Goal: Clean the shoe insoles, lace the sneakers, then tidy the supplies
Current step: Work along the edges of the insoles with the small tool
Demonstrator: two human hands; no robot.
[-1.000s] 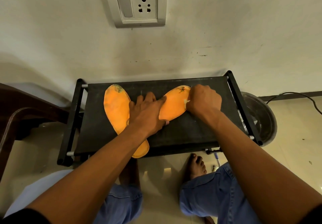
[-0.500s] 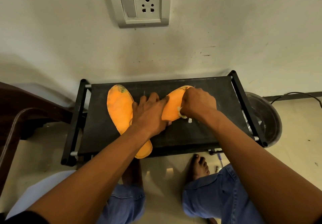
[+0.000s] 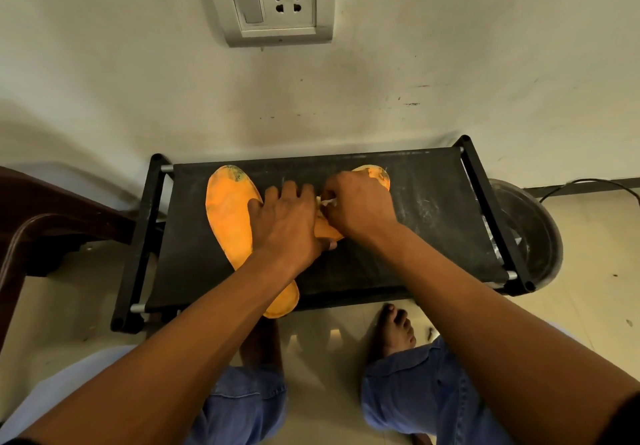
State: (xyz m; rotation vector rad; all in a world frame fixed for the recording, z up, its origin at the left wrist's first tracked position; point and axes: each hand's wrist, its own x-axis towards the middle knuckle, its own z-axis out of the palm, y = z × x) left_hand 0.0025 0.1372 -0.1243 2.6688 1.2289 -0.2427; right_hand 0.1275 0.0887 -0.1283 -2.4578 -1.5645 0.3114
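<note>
Both hands meet, right hand (image 3: 356, 207) moved inward along right insole (image 3: 375, 176).

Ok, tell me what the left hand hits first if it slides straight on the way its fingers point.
The left hand points toward the wall. Ahead lies bare black rack top, then probably the rack's back edge and the wall; depth is unclear.

Left hand (image 3: 287, 222) flat, fingers spread (pressing down); right hand (image 3: 356, 205) curled, arms converging
</note>
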